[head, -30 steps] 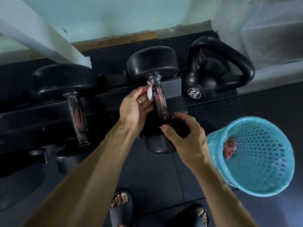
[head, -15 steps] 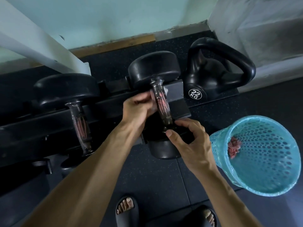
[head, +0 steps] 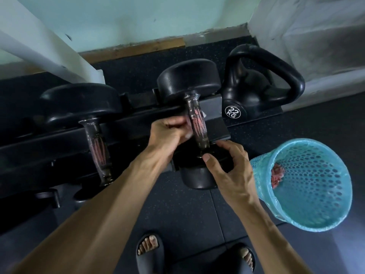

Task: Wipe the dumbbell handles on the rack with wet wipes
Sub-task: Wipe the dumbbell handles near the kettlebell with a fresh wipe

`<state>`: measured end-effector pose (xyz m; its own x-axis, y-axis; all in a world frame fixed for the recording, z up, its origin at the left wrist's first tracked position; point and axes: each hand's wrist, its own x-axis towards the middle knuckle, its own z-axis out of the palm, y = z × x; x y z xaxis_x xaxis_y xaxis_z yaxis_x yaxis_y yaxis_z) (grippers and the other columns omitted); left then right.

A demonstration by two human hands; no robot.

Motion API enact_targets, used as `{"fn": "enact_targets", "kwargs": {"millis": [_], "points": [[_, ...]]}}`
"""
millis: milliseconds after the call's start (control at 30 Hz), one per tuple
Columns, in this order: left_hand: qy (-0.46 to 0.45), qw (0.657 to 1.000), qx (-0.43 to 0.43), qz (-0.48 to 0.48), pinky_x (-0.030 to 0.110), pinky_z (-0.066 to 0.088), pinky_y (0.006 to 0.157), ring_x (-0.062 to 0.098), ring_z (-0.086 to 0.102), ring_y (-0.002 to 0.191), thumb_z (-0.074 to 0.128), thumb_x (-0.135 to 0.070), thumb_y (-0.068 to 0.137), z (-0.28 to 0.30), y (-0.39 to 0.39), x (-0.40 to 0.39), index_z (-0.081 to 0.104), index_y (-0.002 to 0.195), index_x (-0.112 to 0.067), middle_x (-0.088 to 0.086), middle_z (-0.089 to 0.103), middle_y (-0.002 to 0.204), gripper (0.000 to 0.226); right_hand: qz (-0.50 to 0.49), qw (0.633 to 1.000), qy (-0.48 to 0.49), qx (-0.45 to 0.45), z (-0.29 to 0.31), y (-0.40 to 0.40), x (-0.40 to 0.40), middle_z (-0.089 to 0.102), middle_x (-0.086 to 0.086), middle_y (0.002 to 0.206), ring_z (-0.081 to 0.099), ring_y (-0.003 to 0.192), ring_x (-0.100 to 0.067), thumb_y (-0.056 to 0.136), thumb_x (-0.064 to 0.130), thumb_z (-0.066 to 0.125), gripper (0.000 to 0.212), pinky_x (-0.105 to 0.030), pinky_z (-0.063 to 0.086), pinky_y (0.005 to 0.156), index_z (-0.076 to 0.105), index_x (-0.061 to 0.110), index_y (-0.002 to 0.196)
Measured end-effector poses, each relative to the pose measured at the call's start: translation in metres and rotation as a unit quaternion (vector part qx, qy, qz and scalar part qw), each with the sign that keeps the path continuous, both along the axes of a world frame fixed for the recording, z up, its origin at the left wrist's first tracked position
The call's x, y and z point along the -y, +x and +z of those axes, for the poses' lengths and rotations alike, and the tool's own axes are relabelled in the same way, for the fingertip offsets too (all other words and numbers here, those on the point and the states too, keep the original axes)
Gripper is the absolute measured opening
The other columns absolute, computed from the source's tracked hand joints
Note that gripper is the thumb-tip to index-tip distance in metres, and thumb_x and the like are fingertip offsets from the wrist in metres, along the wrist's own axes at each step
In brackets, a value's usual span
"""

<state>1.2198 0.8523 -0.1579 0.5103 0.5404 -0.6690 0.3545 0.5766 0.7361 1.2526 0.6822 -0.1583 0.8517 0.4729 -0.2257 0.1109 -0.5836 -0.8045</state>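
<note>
Two black dumbbells lie on a dark rack (head: 59, 139). The right dumbbell (head: 189, 80) has a shiny handle (head: 197, 123) with reddish marks. My left hand (head: 167, 133) presses a white wet wipe (head: 189, 133), mostly hidden under its fingers, against the left side of that handle. My right hand (head: 231, 171) grips the near head of the same dumbbell, thumb at the handle's lower end. The left dumbbell's handle (head: 97, 151) stands untouched further left.
A black 22 kg kettlebell (head: 254, 89) sits right of the rack. A blue perforated bin (head: 308, 184) with a pinkish wad inside stands at my right on the dark rubber floor. A white slanted beam (head: 45, 48) crosses the upper left. My sandalled feet (head: 150, 252) are below.
My left hand has slid down the right dumbbell's handle with the wipe, from its far end to the middle. My right hand has stayed on the near head.
</note>
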Motion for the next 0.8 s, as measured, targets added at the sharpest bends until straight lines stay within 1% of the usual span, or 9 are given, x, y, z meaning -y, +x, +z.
{"fn": "enact_targets", "kwargs": {"millis": [67,133,233,300,367,467,500,667,800], "points": [[0.014,0.994,-0.05,-0.093,0.025,0.059,0.075,0.015,0.068,0.073,0.07,0.011,0.081,0.002,-0.019,0.014,0.077,0.085,-0.016,0.003,0.075,0.077,0.027,0.011,0.999,-0.019,0.029,0.001,-0.002,-0.001,0.047,0.03,0.108,0.043,0.109,0.001,0.071,0.074,0.05,0.071,-0.003,0.032,0.083,0.059,0.028,0.125],[0.002,0.994,-0.043,-0.099,0.028,0.058,0.078,0.016,0.069,0.077,0.071,0.009,0.081,0.0,-0.022,0.015,0.077,0.082,-0.018,0.002,0.076,0.079,0.027,0.024,0.998,-0.032,0.039,0.001,-0.003,-0.002,0.045,0.026,0.112,0.042,0.112,-0.002,0.073,0.076,0.047,0.078,-0.007,0.031,0.084,0.055,0.025,0.132],[-0.072,0.993,0.029,0.09,0.035,0.06,0.082,0.027,0.073,0.092,0.065,0.012,0.084,-0.001,0.005,-0.006,0.074,0.099,-0.005,0.014,0.075,0.099,0.024,0.028,0.998,-0.038,0.045,0.0,-0.004,0.0,0.045,0.018,0.121,0.042,0.116,-0.003,0.076,0.075,0.045,0.081,-0.015,0.032,0.086,0.053,0.021,0.135],[-0.115,0.976,0.078,0.166,0.036,0.062,0.078,0.028,0.073,0.09,0.062,0.013,0.087,0.001,0.018,-0.013,0.071,0.097,-0.002,0.018,0.073,0.103,0.02,0.024,0.998,-0.036,0.047,-0.002,-0.004,0.0,0.046,0.017,0.12,0.043,0.115,-0.003,0.076,0.074,0.045,0.078,-0.019,0.034,0.088,0.054,0.022,0.133],[-0.105,0.988,0.056,0.094,0.033,0.061,0.077,0.026,0.073,0.089,0.061,0.011,0.088,-0.001,0.01,-0.004,0.073,0.094,-0.005,0.014,0.075,0.097,0.021,0.017,0.998,-0.033,0.05,-0.002,-0.004,-0.001,0.048,0.016,0.118,0.045,0.114,-0.005,0.076,0.074,0.046,0.075,-0.024,0.037,0.089,0.056,0.022,0.13],[-0.036,0.994,-0.035,-0.099,0.038,0.058,0.088,0.024,0.07,0.081,0.067,0.008,0.085,-0.005,-0.018,0.014,0.077,0.081,-0.014,0.008,0.076,0.082,0.024,0.01,0.998,-0.026,0.063,-0.001,-0.005,-0.002,0.046,0.024,0.109,0.046,0.109,-0.005,0.077,0.071,0.047,0.07,-0.026,0.038,0.088,0.059,0.022,0.124],[-0.023,0.992,-0.047,-0.112,0.039,0.058,0.089,0.023,0.07,0.077,0.07,0.007,0.084,-0.007,-0.02,0.013,0.076,0.078,-0.016,0.007,0.075,0.078,0.025,0.009,0.998,-0.024,0.065,-0.001,-0.005,-0.002,0.045,0.027,0.106,0.045,0.107,-0.004,0.077,0.071,0.047,0.069,-0.024,0.037,0.087,0.06,0.022,0.123],[-0.043,0.994,0.046,0.088,0.034,0.06,0.082,0.02,0.074,0.082,0.072,0.006,0.082,-0.002,0.005,-0.008,0.075,0.088,-0.009,0.009,0.077,0.088,0.016,0.015,0.998,-0.03,0.058,-0.003,-0.003,0.0,0.044,0.033,0.105,0.041,0.104,0.002,0.076,0.073,0.046,0.067,-0.007,0.03,0.081,0.059,0.026,0.122],[0.025,1.0,-0.008,0.0,0.026,0.06,0.074,0.014,0.073,0.073,0.078,0.001,0.077,0.006,-0.014,0.009,0.075,0.081,-0.01,0.002,0.076,0.075,0.013,0.008,0.998,-0.028,0.055,-0.003,-0.003,-0.002,0.045,0.026,0.105,0.041,0.103,0.0,0.075,0.073,0.046,0.068,-0.005,0.029,0.08,0.06,0.025,0.121]]}}
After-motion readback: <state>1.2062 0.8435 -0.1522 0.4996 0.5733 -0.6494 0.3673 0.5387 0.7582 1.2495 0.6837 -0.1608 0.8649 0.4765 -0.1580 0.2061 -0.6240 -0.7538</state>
